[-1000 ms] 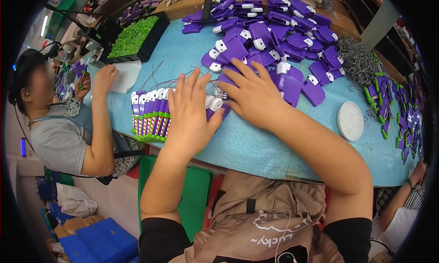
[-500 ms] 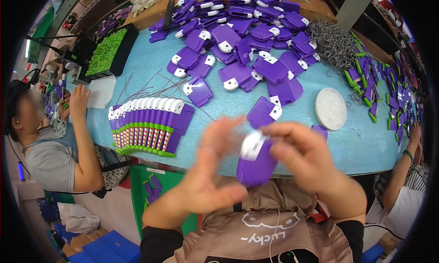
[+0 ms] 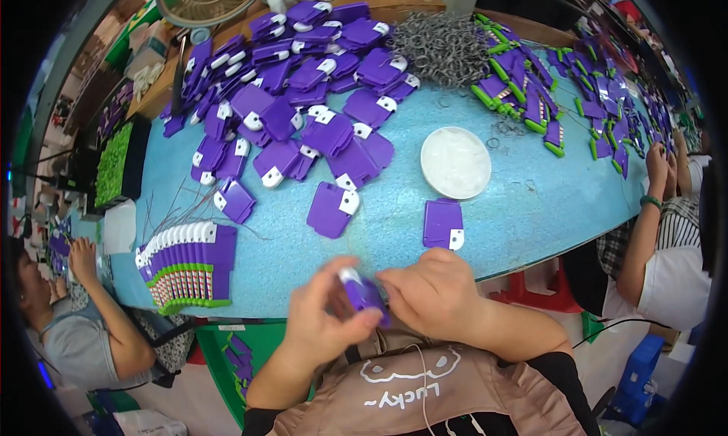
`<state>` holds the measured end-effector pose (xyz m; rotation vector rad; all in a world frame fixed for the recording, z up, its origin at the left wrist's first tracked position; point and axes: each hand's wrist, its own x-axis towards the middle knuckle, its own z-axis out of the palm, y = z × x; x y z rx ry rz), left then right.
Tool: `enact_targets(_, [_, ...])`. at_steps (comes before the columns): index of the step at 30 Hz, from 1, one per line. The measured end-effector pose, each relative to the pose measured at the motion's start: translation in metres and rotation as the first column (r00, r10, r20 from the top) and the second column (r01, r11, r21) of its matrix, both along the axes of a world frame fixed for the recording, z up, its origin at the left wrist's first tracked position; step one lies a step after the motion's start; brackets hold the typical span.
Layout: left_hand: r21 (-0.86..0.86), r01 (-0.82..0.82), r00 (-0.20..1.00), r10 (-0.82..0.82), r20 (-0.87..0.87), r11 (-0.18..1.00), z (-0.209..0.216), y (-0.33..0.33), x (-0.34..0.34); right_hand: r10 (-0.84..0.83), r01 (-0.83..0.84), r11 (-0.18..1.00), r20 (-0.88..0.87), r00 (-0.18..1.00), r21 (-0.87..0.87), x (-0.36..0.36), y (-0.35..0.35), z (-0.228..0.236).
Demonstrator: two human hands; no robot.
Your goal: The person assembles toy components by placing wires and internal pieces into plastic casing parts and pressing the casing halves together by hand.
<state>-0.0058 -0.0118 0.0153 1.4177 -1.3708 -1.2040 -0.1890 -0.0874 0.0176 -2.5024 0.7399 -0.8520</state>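
Observation:
My left hand (image 3: pixel 312 315) grips a small flat purple plastic case (image 3: pixel 367 296) with a white corner, tilted and seen nearly edge-on in front of my apron. Close to its right side is my right hand (image 3: pixel 438 290), fingers curled and pinched together. Whatever lies between those fingertips is too small or hidden to make out. Beyond my right hand, a purple case with a white corner (image 3: pixel 442 222) lies flat on the blue table. Another such case (image 3: pixel 331 208) rests farther left, below a big heap of them (image 3: pixel 303 72).
A round white dish (image 3: pixel 455 163) stands right of the heap. Grey metal rings (image 3: pixel 444 49) are piled at the back, beside purple-and-green pieces (image 3: pixel 523 79). A fanned row of assembled pieces (image 3: pixel 189 265) lies left. Green bits fill a black tray (image 3: pixel 136 159). Co-workers sit on both sides.
The view has swung right, so the table's things appear farther left. The purple case has turned from face-on to nearly edge-on. My left hand has closed on it, and my right fingers have curled in.

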Motion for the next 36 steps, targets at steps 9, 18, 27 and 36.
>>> enact_targets(9, [0.086, -0.279, 0.886, 0.291, -0.360, 0.956, -0.001, -0.002, -0.009, 0.125, -0.246, 0.889, 0.312, 0.942, 0.386, 0.010, -0.005, 0.008])
enact_targets(18, [0.176, -0.184, 0.820, 0.249, -0.515, 0.967, 0.004, 0.003, -0.006, -0.513, 0.501, 0.858, 0.147, 0.846, 0.111, -0.034, -0.067, 0.022])
enact_targets(27, [0.259, 0.194, 0.456, 0.146, -0.878, 0.946, 0.013, 0.003, -0.012, -0.513, 0.554, 0.832, -0.381, 0.769, -0.002, -0.138, -0.061, 0.021])
enact_targets(36, [0.213, 0.209, 0.570, 0.058, -0.819, 0.954, 0.012, -0.005, -0.029, -0.029, -0.041, 0.978, 0.332, 0.943, 0.204, -0.104, -0.023, 0.023])
